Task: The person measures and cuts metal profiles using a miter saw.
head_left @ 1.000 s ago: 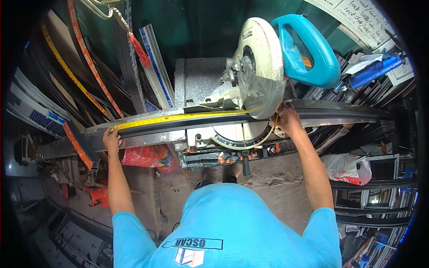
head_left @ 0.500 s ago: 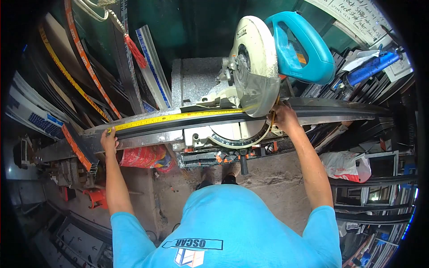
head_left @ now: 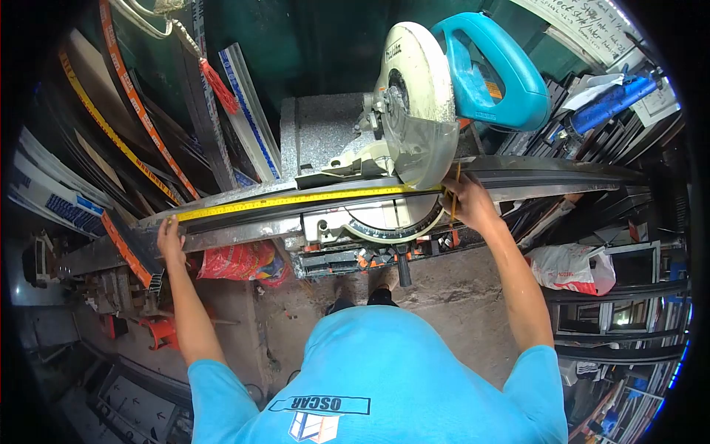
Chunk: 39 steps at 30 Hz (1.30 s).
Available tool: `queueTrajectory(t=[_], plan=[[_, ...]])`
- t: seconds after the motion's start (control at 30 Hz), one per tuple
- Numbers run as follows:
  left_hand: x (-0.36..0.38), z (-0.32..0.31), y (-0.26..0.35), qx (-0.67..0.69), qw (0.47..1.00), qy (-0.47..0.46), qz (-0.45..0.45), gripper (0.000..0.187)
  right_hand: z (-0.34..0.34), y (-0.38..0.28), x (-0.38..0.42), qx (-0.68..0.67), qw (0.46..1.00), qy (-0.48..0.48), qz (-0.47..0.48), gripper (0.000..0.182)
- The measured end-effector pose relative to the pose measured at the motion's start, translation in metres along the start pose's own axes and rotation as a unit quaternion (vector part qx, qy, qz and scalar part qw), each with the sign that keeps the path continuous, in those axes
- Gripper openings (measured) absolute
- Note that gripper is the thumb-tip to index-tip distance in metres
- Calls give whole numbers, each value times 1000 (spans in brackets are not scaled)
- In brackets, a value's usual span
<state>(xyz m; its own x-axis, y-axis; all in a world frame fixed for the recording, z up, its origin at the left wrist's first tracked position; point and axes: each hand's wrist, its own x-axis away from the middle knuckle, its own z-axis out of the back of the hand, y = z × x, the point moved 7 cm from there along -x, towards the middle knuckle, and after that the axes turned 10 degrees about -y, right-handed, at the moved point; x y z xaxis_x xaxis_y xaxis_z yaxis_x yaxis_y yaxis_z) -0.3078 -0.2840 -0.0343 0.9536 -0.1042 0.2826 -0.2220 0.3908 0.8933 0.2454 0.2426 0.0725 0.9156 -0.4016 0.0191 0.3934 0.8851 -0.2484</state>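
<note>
A yellow tape measure blade (head_left: 296,198) stretches along a long dark metal profile (head_left: 251,210) lying across the bed of a mitre saw (head_left: 420,96). At its left end, my left hand (head_left: 171,238) pinches the blade tip between thumb and finger. My right hand (head_left: 470,203) is closed around a thin yellow pencil (head_left: 454,206), fingertips right at the blade's other end beside the saw's clear guard (head_left: 423,152). The tape's case is hidden from view. Above the profile, the saw head with its teal handle (head_left: 510,81) is raised.
Several profiles with orange and yellow labels (head_left: 133,96) lean at the back left. A short profile piece (head_left: 132,248) juts out near my left hand. A red bag (head_left: 240,263) sits under the bench, a white plastic bag (head_left: 569,270) at right. Black offcuts lie below the saw.
My left hand has shifted slightly left with the blade's end. More blade shows near my right fingers, and the pencil now stands more upright in them.
</note>
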Motion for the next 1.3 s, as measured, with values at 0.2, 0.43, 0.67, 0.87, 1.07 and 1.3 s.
queueTrajectory(t=[0.2, 0.43, 0.67, 0.87, 1.07, 1.3], plan=[[79, -39, 37, 88, 979, -168, -76, 22, -6, -5, 58, -73, 991, -41, -105, 68], [252, -227, 97, -236, 784, -413, -399, 32, -42, 16, 92, -84, 985, -58, -136, 69], [191, -253, 115, -332, 790, -193, -478, 51, -78, 2, 82, -34, 985, -108, -130, 60], [175, -257, 104, -359, 793, -207, -446, 45, -83, -2, 89, -331, 891, -235, -204, 58], [187, -257, 105, -352, 809, -166, -441, 46, -86, 5, 92, -304, 917, -184, -179, 53], [211, -279, 111, -340, 806, -130, -467, 47, -86, 58, 98, -55, 969, -127, -207, 46]])
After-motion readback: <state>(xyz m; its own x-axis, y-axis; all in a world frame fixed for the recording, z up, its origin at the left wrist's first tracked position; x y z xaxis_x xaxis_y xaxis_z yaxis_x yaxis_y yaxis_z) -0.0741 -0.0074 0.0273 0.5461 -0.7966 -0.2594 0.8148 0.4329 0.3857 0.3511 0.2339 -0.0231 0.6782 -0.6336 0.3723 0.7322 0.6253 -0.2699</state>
